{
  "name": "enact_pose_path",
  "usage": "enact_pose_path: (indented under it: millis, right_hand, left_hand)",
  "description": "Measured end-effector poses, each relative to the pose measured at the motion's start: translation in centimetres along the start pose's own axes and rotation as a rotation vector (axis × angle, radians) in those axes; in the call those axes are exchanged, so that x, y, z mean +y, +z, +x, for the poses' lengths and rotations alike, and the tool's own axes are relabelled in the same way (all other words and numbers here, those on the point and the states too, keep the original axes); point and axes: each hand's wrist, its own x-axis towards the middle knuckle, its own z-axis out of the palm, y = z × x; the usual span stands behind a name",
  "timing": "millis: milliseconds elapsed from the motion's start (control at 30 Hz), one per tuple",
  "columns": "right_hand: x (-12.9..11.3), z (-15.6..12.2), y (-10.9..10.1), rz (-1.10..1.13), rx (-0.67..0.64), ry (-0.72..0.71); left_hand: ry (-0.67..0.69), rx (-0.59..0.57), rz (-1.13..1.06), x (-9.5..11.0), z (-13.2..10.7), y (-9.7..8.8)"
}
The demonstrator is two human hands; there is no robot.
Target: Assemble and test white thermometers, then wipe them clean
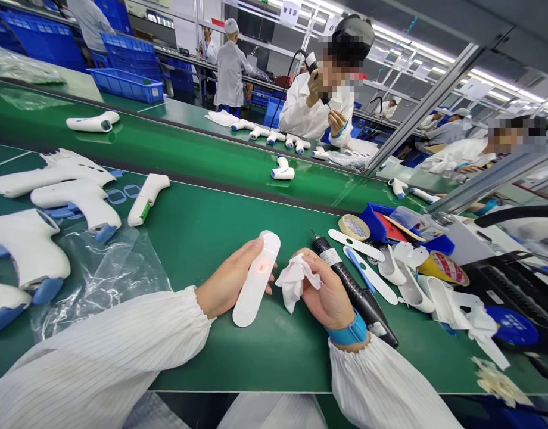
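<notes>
My left hand [232,277] is closed around a glossy white oblong cover [251,292] with rounded ends, tilted above the green bench. A small reddish glow shows near its middle. Bunched between the fingers of my right hand [327,292] is a white wipe [293,281], just right of the cover and apart from it. A blue band circles my right wrist. Beside that hand lies a black electric screwdriver [352,292], its tip pointing away from me.
White gun-shaped housings [77,199] and a clear plastic bag [113,268] lie left. At right are loose white shells [412,286], a tape roll [354,227] and a blue bin [439,241]. Beyond runs a green conveyor [189,158]; a co-worker [301,107] holds a screwdriver.
</notes>
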Motion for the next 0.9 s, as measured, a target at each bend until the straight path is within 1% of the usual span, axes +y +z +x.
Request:
enact_pose_path:
  millis: [167,300,433,667,900]
  right_hand:
    - [-0.14,-0.26,0.22,-0.063,-0.002,-0.033]
    - [-0.34,-0.38,0.36,-0.132,0.039,-0.067]
    - [-0.4,-0.33,0.22,-0.128,0.052,-0.086]
    - [-0.21,-0.3,0.08,-0.095,0.025,-0.055]
    - [-0.23,-0.3,0.06,-0.075,0.022,-0.053]
  left_hand:
    - [-0.015,0.02,-0.022,0.27,-0.26,0.19]
    - [0.002,0.015,-0.028,0.35,-0.12,0.06]
    - [0.019,0.028,-0.009,0.4,0.02,-0.09]
    - [0.051,0.065,-0.02,0.56,-0.02,-0.17]
    - [0.066,0.05,-0.045,0.54,-0.02,-0.28]
